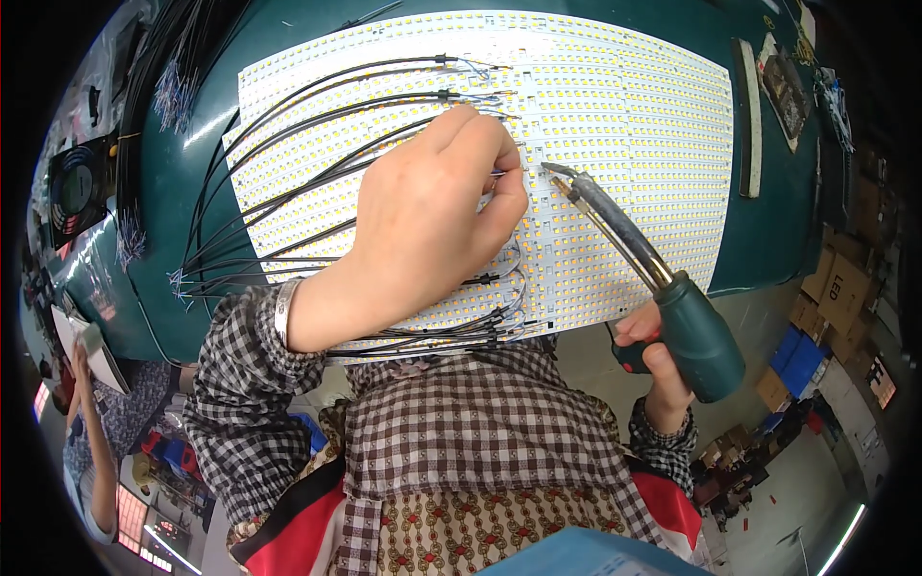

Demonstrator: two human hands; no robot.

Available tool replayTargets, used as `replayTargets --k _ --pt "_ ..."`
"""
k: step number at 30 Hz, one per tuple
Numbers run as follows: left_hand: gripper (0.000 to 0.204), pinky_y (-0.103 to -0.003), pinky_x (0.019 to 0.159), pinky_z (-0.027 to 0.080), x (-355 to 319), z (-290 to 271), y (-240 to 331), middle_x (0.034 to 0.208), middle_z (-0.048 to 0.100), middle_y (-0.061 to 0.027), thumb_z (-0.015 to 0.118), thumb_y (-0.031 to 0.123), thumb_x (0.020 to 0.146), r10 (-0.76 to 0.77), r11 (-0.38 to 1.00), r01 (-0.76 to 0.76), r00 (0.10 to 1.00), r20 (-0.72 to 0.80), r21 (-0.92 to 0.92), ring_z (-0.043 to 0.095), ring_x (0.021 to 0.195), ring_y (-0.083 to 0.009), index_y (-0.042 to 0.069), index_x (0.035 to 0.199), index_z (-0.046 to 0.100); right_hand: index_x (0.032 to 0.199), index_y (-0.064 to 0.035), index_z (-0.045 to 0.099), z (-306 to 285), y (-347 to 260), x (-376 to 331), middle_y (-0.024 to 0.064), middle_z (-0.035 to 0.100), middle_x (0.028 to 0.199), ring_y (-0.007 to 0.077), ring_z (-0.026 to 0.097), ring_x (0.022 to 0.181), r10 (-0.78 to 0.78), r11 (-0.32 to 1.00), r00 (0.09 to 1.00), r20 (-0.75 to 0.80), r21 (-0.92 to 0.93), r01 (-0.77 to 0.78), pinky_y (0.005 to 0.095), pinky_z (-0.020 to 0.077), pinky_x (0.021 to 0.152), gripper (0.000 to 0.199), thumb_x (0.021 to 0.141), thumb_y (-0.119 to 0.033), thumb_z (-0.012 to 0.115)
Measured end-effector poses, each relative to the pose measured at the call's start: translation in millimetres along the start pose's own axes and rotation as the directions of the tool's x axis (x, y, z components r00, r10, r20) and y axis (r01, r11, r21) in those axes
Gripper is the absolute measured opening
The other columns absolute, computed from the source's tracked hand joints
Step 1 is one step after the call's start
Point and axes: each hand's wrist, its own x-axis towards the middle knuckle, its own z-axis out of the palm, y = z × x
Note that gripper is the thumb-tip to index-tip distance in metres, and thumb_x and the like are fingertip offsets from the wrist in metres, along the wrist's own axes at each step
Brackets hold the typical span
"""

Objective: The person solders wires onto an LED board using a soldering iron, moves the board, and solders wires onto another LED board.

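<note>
A white LED panel point(624, 125) with rows of small yellow chips lies in front of me. Over its middle, my left hand point(437, 197) is closed in a pinch on a thin wire point(497, 174), mostly hidden by the fingers. My right hand point(663, 363) grips a soldering iron point(704, 336) by its dark green handle, below the panel's right edge. The iron's bent tip point(549, 167) points left at the panel's central strip, just right of my left fingertips. Whether the tip touches the board I cannot tell. Several black cables point(327, 154) run across the panel's left half, their thin ends along that strip.
The panel rests on a green table point(202, 182). Bundles of black wires point(154, 58) and a black fan point(82, 187) are at left. A pale bar point(748, 120) and a dark flat block point(783, 91) lie at right. Another person's arm point(91, 422) shows at far left. Cardboard boxes point(836, 293) stand beyond, right.
</note>
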Motion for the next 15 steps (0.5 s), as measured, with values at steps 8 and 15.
replayTargets --k 8,15 --pt "0.014 -0.036 0.052 0.047 0 -5 7 0.073 0.056 -0.0083 0.067 0.002 0.072 -0.022 0.999 0.021 0.999 0.033 0.034 0.058 0.060 -0.0262 0.005 0.077 0.055 0.111 0.0088 0.052 -3 0 -1 0.0123 0.066 0.079 0.0204 0.066 0.075 -0.006 1.000 1.000 -0.008 0.016 0.006 0.0318 0.0565 0.069 0.057 0.074 -0.022 0.082" --pt "0.018 -0.034 0.067 0.049 -17 -51 31 0.083 0.062 -0.0110 0.069 0.001 0.079 0.062 0.989 -0.083 0.985 0.160 0.126 0.062 0.077 -0.0260 0.002 0.093 0.059 0.090 0.0054 0.056 1 -1 4 0.0169 0.060 0.081 0.0209 0.060 0.066 -0.138 0.989 0.990 -0.040 -0.054 0.136 0.0299 0.0514 0.060 0.036 0.084 -0.029 0.064"
